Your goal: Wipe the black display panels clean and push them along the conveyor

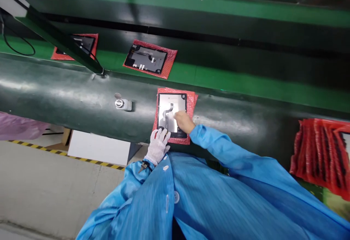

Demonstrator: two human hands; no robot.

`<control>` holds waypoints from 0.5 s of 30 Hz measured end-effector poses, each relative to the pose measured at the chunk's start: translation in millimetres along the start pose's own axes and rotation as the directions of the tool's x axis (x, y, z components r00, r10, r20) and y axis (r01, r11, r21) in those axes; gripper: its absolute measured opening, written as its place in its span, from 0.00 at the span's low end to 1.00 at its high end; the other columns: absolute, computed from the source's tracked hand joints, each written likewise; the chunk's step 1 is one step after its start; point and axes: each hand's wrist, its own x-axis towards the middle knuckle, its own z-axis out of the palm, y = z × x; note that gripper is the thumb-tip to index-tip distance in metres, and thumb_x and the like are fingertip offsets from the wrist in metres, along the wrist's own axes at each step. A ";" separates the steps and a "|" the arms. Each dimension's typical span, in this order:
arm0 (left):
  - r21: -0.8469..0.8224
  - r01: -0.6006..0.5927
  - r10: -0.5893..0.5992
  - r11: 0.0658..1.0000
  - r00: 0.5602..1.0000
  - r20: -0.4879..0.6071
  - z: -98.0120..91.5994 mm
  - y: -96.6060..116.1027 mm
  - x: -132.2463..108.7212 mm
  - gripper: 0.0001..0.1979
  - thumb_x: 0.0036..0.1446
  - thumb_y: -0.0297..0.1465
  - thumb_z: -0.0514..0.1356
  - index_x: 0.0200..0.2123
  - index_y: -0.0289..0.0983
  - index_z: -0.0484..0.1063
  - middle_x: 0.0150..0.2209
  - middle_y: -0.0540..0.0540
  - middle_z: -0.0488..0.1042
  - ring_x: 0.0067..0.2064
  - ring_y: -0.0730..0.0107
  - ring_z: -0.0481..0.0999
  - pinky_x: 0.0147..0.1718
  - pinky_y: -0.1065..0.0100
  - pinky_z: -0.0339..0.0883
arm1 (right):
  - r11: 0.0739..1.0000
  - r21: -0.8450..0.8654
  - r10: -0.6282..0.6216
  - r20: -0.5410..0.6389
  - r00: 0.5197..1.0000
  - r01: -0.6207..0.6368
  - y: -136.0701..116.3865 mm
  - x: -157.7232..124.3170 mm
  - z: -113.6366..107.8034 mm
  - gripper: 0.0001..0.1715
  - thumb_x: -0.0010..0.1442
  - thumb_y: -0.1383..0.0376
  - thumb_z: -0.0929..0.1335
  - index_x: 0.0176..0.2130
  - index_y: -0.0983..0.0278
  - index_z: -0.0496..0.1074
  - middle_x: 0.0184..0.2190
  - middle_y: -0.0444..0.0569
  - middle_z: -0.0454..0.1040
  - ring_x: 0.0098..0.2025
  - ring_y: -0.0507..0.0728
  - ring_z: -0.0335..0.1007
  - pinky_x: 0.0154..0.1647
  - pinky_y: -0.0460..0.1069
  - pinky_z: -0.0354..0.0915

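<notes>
At the middle of the green conveyor belt (82,90), the bare right hand (184,121), fingers pressed together, rests on a black-framed metal panel (171,103) on red bubble wrap (193,99). The white-gloved left hand (158,146), fingers spread, sits at the wrap's 7 o'clock corner. Bare skin could smudge the panel; a sideways push could slide it.

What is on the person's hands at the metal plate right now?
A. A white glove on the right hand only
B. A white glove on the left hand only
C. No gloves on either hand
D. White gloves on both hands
B. The left hand wears a white glove over the red bubble wrap, while the right hand is bare on the metal plate.
</notes>
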 end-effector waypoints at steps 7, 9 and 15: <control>-0.003 0.023 -0.023 1.000 1.000 0.009 -5.8 -1.5 -0.1 0.30 0.57 0.37 0.59 0.61 0.36 0.61 0.63 0.33 0.59 0.65 0.47 0.56 0.63 0.46 0.43 | 0.997 0.075 -0.013 -0.011 1.000 0.014 -5.9 -13.4 5.8 0.17 0.62 0.72 0.59 0.33 0.64 0.75 0.35 0.55 0.71 0.40 0.59 0.63 0.45 0.55 0.61; 0.004 0.028 -0.028 1.000 1.000 0.010 -6.1 -3.3 -0.5 0.30 0.56 0.36 0.59 0.61 0.36 0.61 0.63 0.33 0.58 0.64 0.46 0.56 0.63 0.46 0.43 | 0.995 0.095 -0.027 0.010 1.000 0.026 -0.6 -6.2 2.1 0.16 0.62 0.73 0.60 0.32 0.65 0.75 0.35 0.54 0.71 0.40 0.58 0.63 0.46 0.55 0.61; 0.047 0.011 -0.012 0.999 1.000 0.020 -11.2 -3.8 -1.0 0.30 0.55 0.36 0.61 0.60 0.36 0.63 0.62 0.32 0.59 0.64 0.45 0.57 0.62 0.47 0.45 | 0.982 0.154 -0.121 0.081 0.989 0.107 6.6 -15.1 -5.6 0.15 0.63 0.69 0.62 0.32 0.65 0.76 0.33 0.53 0.71 0.38 0.57 0.64 0.43 0.52 0.62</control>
